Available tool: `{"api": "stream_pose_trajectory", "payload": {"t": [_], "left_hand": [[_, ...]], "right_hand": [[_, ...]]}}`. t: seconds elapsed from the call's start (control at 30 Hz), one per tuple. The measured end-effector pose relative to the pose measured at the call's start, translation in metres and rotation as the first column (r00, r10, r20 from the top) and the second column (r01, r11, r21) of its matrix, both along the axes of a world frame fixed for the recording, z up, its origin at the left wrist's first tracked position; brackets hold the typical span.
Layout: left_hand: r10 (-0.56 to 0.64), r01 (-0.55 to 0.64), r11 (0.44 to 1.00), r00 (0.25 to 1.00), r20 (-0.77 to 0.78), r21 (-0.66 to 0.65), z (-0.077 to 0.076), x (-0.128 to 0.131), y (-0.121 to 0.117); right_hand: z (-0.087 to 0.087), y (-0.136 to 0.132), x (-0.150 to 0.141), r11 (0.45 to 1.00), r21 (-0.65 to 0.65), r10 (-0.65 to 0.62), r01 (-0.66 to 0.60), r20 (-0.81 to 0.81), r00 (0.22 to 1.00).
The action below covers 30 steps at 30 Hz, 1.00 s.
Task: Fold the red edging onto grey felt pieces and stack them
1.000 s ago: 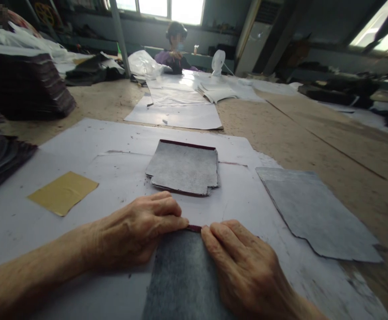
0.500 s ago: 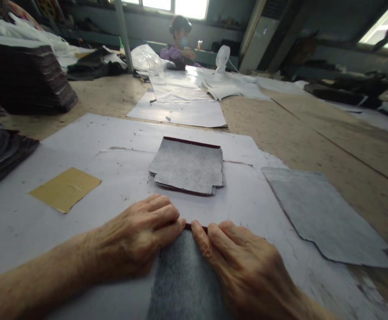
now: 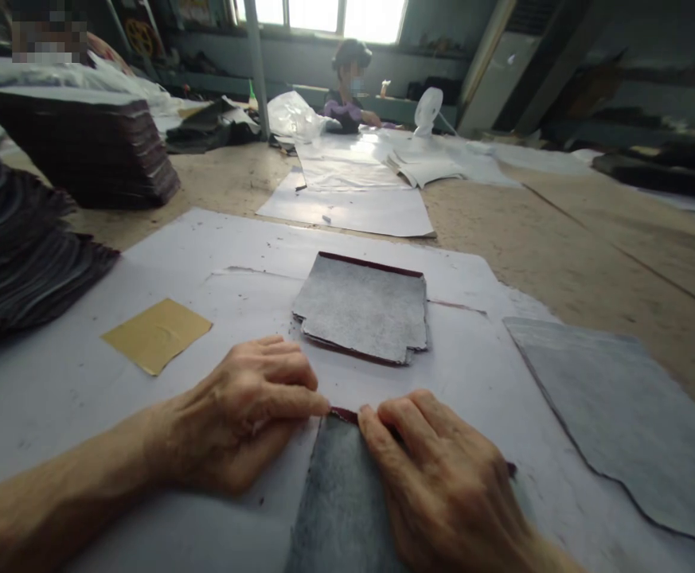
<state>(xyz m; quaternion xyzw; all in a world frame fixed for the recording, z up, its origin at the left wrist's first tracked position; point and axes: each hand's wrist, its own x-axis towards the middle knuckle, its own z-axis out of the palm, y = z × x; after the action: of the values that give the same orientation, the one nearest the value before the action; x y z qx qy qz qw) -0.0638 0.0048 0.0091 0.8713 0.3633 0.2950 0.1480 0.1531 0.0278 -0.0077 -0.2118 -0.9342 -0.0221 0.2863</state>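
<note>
A grey fabric-backed piece (image 3: 347, 493) with a narrow dark red folded edge lies on the white sheet (image 3: 204, 525) in front of me. My left hand (image 3: 240, 414) is closed, its thumb and fingers pinching the far left corner of that edge. Just to the right, my right hand (image 3: 443, 477) is closed too, its fingertips pressing the same edge and its palm covering the piece's right side. A short strip of red edge shows between the two hands. Beyond them rests a small stack of similar grey pieces (image 3: 365, 306) with a red folded far edge.
A yellow square (image 3: 157, 336) lies at left, a larger grey piece stack (image 3: 627, 422) at right. Tall stacks of dark pieces (image 3: 90, 151) stand far left. Across the table (image 3: 490, 215) are white sheets, a white fan (image 3: 427, 111) and a seated person (image 3: 350, 87).
The view has swung left, so things sit farther right. My fingertips have parted slightly along the red edge, showing more of the fold. The person across has lowered an arm.
</note>
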Motion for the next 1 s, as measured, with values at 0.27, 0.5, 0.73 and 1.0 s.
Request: {"api": "stream_pose_trajectory", "payload": {"t": [0.27,0.5,0.73,1.0], "left_hand": [[-0.074,0.084,0.996,0.974,-0.214,0.039,0.0,0.004,-0.004],[-0.071,0.074,0.997,0.975,-0.212,0.005,0.001,0.002,-0.001],[-0.082,0.085,0.996,0.973,-0.214,0.009,0.0,0.005,-0.001],[-0.053,0.053,0.999,0.976,-0.212,-0.008,-0.005,0.004,-0.004]], "right_hand": [[0.0,0.002,0.007,0.999,-0.047,0.017,-0.018,-0.019,1.0],[0.0,0.007,0.01,0.988,-0.138,0.068,-0.062,0.044,0.997],[0.003,0.008,0.01,0.983,-0.177,0.067,-0.053,0.076,0.995],[0.001,0.008,0.014,0.991,-0.13,0.06,-0.038,0.169,0.984]]}}
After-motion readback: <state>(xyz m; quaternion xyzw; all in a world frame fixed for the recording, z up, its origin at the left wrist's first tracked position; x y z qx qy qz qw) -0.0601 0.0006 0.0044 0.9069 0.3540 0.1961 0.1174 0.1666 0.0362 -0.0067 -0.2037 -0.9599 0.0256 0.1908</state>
